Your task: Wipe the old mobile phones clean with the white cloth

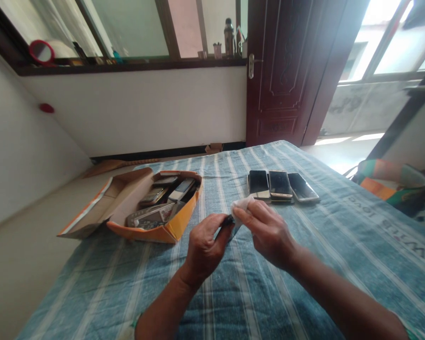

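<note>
My left hand [206, 242] is closed on a small dark object [228, 221], seen edge-on, possibly a phone. A white cloth or tissue [241, 208] is pinched in my right hand [269, 231] and touches that object's right side. Beyond my right hand, phones lie in three side-by-side piles: a left one [259, 183], a middle one with a gold rim [280, 183] and a tilted right one [303, 187]. To the left stands an open orange cardboard box [187, 219] holding several old phones [152, 215].
A bed or table with a blue striped cloth [141, 293] lies under everything. The box's open lid [92, 212] leans out at the left. Behind are a dark red door [286, 71] and a window ledge [134, 66] with a flask [229, 38]. Colourful bags [389, 182] sit at the right.
</note>
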Tool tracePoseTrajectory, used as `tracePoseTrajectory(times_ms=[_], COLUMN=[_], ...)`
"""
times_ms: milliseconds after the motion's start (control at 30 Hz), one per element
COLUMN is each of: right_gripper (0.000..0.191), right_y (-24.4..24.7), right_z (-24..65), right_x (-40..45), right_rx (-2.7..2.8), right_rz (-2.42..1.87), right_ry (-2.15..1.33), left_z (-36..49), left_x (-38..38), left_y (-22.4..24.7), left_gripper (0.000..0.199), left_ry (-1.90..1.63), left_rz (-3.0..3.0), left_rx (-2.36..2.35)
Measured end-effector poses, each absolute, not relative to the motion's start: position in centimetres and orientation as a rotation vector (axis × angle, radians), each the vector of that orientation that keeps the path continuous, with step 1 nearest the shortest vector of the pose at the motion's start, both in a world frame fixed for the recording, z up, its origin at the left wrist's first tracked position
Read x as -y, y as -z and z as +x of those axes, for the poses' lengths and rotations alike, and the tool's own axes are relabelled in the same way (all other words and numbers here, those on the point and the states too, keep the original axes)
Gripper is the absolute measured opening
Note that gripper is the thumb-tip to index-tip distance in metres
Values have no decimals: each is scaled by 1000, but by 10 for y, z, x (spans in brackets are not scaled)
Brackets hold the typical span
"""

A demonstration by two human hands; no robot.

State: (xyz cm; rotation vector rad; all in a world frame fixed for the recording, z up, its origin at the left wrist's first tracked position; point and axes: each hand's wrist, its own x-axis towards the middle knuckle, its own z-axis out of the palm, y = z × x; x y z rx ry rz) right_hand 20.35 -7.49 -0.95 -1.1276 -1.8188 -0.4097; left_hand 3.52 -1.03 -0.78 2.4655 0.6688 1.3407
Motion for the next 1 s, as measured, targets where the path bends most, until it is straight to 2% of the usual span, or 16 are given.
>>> tracePoseTrajectory(times_ms=[133,233,333,467,533,600,767,1000], right_gripper=[40,40,38,28,25,22,10,13], right_y=[17,28,35,33,29,26,23,1], right_z=[204,213,217,210,205,202,210,228], right_x=[72,64,57,57,59,61,63,73], right_rx=[1834,1718,1498,1186,1122,1135,1403,1974], right_rz=[-1196,-1221,-1274,-1287,-1199,-1163,-1243,-1368], right_ry=[394,221,-164,-921,-1120,-1085,-584,115], left_z=[36,35,34,33,33,33,33,36], left_x=[10,9,8,7,7,8,9,4], left_y=[8,7,7,8,8,7,6,19], left_gripper=[12,13,13,13,14,15,16,14], left_ry=[-1355,-1355,-1374,-1332,-1319,-1304,-1240,-1233], left_rz=[2468,2463,2448,2406,2384,2363,2247,2294], left_rx=[-675,-689,-718,-778,-780,-754,-714,-722])
